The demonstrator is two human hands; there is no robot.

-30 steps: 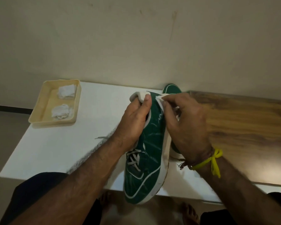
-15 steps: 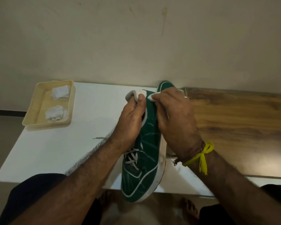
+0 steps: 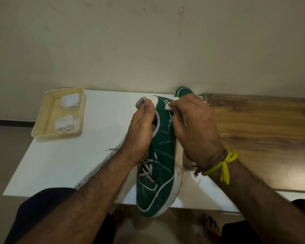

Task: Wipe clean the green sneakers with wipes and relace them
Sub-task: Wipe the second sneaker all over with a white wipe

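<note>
The left hand [image 3: 141, 129] grips the heel collar of the green sneaker [image 3: 161, 159], whose long axis runs from the bench [image 3: 99, 120] edge away toward the wall, while the right hand [image 3: 195, 127] pinches a white wipe [image 3: 169, 106] against the heel side, beside small white lettering too blurred to read.

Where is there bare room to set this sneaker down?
Bare white tabletop between the cream plastic tray and the left hand; bare wooden board beyond the right hand. Crowded centre: held green sneaker, second sneaker behind.
</note>
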